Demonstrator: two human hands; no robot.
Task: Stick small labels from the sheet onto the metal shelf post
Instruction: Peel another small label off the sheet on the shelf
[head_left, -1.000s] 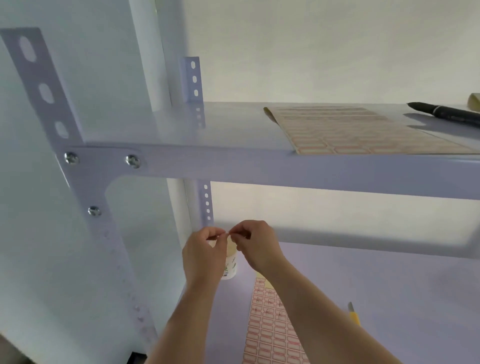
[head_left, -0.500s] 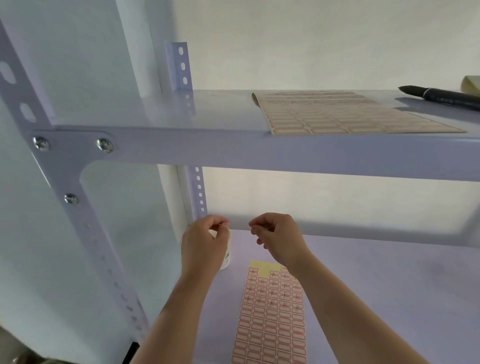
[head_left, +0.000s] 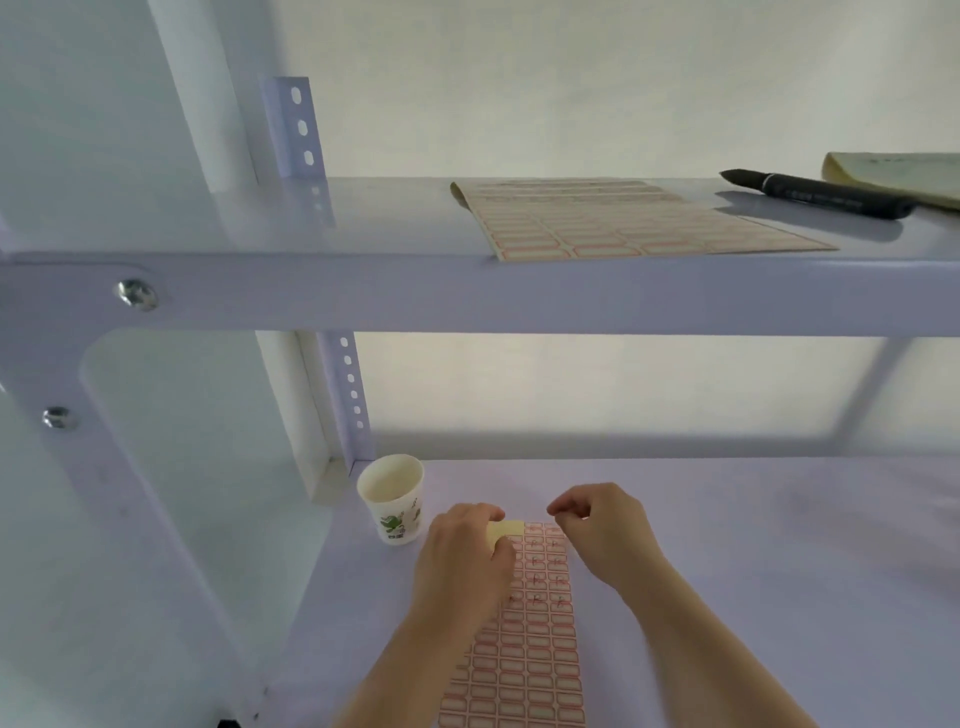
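Hands work low on the pale lilac lower shelf board (head_left: 753, 571), over a long sheet of small red-bordered labels (head_left: 524, 660) that lies flat there and runs off the bottom edge at 6 o'clock. The left hand (head_left: 462, 561) rests on the sheet's upper left corner, its fingertips pressed at the bare yellow backing strip (head_left: 506, 530) where labels are gone; it grasps nothing that I can make out. The right hand (head_left: 605, 530) sits just beside the sheet's upper right corner, thumb and forefinger pinched together; whether a label is between them cannot be told. A white paper cup with a green print (head_left: 392, 501) stands upright at 10 o'clock from the left hand, near the sheet but apart from it. Behind the cup rises the white perforated metal shelf post (head_left: 348, 395), towards 11 o'clock. On the upper shelf board (head_left: 389, 218) lies a second label sheet (head_left: 613, 221) at 1 o'clock, with a black marker pen (head_left: 815, 193) and a yellowish paper pad (head_left: 898, 174) at 2 o'clock.
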